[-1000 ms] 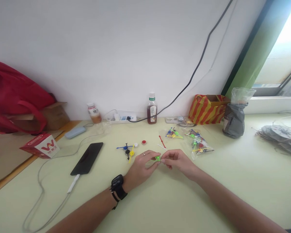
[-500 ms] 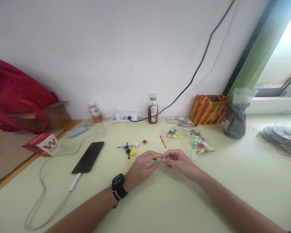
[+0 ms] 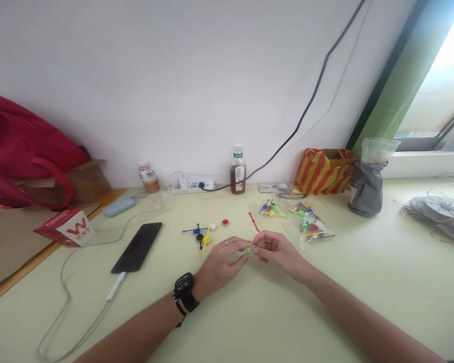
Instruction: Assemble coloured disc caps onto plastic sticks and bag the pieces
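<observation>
Only slight shifts are seen since one second earlier: a thin green length is now shown beyond the right fingertips. The green arrow spinner (image 3: 248, 250) is pinched between the fingertips of both the left hand (image 3: 222, 262) and the right hand (image 3: 282, 252), brought close together over the worktop (image 3: 272, 317). Its long axis is held roughly left to right, rising slightly rightward; which end is the arrowhead cannot be told. Three spinners are clustered beyond the left hand: one blue (image 3: 195, 230), pointing left; one black (image 3: 199, 237), pointing towards the wearer; one yellow (image 3: 207, 239), laid aslant. Nearby are placed one white disc (image 3: 212, 227), one red disc (image 3: 225, 223), one red arrow (image 3: 253, 222) pointing away, and one white stick (image 3: 251, 228), partly hidden.
</observation>
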